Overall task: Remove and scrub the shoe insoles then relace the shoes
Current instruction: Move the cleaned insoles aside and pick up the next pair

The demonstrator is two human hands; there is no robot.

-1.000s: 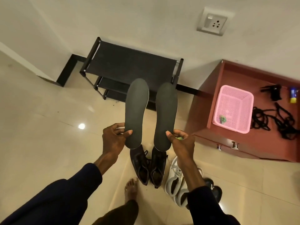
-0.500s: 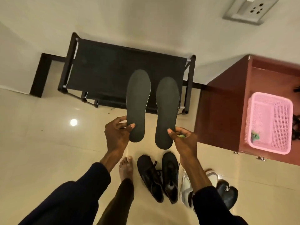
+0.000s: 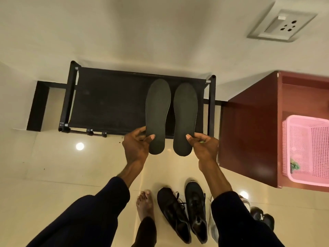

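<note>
I hold two dark grey insoles side by side, toes pointing away from me, over the black shoe rack [image 3: 110, 100]. My left hand [image 3: 136, 148] pinches the heel end of the left insole [image 3: 157, 111] between thumb and fingers. My right hand [image 3: 204, 148] pinches the heel end of the right insole [image 3: 185, 114], with something small and green tucked in its fingers. Below my arms, a pair of black lace-up shoes [image 3: 185, 211] stands on the tiled floor, laces still threaded.
A red-brown wooden cabinet [image 3: 249, 136] stands at the right with a pink plastic basket [image 3: 306, 148] on it. White sneakers [image 3: 213, 227] and another dark shoe [image 3: 263, 216] lie partly hidden behind my right arm. My bare foot [image 3: 145, 204] is left of the black shoes. A wall socket [image 3: 283, 25] sits at upper right.
The view has shifted left and forward, so the cabinet and basket slid right and the rack now lies under the insoles. Both hands kept their grip on the insoles.
</note>
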